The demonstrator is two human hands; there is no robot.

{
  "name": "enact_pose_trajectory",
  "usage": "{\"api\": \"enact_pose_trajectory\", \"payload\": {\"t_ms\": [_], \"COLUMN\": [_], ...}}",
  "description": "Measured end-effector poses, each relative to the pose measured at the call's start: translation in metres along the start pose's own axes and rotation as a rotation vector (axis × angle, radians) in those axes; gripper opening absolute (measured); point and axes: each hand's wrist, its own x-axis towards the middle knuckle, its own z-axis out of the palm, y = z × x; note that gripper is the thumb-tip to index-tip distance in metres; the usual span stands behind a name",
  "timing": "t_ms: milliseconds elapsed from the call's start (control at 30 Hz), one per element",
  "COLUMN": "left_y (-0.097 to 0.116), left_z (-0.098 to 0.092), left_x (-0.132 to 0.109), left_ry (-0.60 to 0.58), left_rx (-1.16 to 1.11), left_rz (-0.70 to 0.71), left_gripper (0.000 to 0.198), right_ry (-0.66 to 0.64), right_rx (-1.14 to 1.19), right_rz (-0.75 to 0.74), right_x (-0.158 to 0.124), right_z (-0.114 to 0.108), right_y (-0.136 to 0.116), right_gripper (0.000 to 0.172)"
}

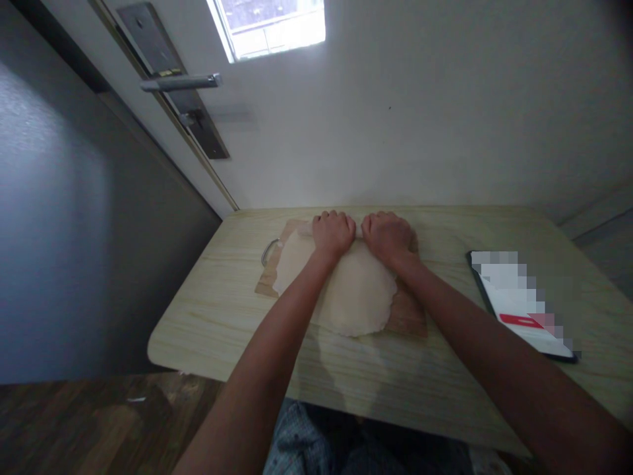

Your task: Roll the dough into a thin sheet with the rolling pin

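My left fingers (331, 221) and right fingers (388, 221) clamp what looks like a rolling pin (359, 232) at twelve o'clock on the dough (363, 293).

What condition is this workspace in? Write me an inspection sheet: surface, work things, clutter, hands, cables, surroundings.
Surface: light wood-grain table with rounded corners.
Work things: thin dough sheet spread on a wooden board, overhanging its near edge; pale rod on the dough, mostly hidden by the hands.
Clutter: flat, dark-edged device on the right, its face partly pixelated.
Hands: left hand and right hand side by side, both closed over the rod.
Cables: nothing seen.
Surroundings: pale door with a metal lever handle and bright window behind the table; brown floor at lower left.
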Motion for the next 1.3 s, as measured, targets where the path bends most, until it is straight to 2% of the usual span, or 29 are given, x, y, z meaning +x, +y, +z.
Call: {"api": "enact_pose_trajectory", "payload": {"t_ms": [200, 400, 500, 633, 933, 1033, 1200, 1300], "left_y": [0.000, 0.000, 0.000, 0.000, 0.001, 0.002, 0.003, 0.001], "left_z": [0.000, 0.000, 0.001, 0.002, 0.000, -0.002, -0.002, -0.001], "left_x": [0.001, 0.003, 0.003, 0.004, 0.005, 0.003, -0.006, -0.020], "left_ry": [0.018, -0.015, 0.009, 0.047, 0.042, 0.082, 0.151, 0.116], "left_rx": [0.021, 0.018, 0.040, 0.079, 0.098, 0.075, 0.072, 0.053], "left_rz": [-0.001, -0.016, -0.012, 0.000, -0.014, -0.029, -0.027, -0.012], "left_gripper": [0.042, 0.043, 0.042, 0.040, 0.035, 0.034, 0.045, 0.051], "right_ry": [-0.001, 0.064, 0.086, 0.071, 0.052, 0.050, 0.053, 0.052], "right_rx": [0.032, 0.101, 0.124, 0.141, 0.151, 0.165, 0.182, 0.196], "right_rz": [-0.031, -0.095, -0.123, -0.163, -0.330, -0.327, -0.307, -0.282], "right_x": [-0.002, -0.005, -0.005, -0.007, -0.010, -0.010, -0.012, -0.012], "right_z": [-0.002, -0.003, -0.002, -0.001, -0.002, -0.002, -0.003, -0.004], "right_y": [0.001, 0.003, 0.005, 0.010, 0.020, 0.021, 0.019, 0.018], "right_gripper": [0.044, 0.034, 0.033, 0.033, 0.034, 0.033, 0.031, 0.031]}}
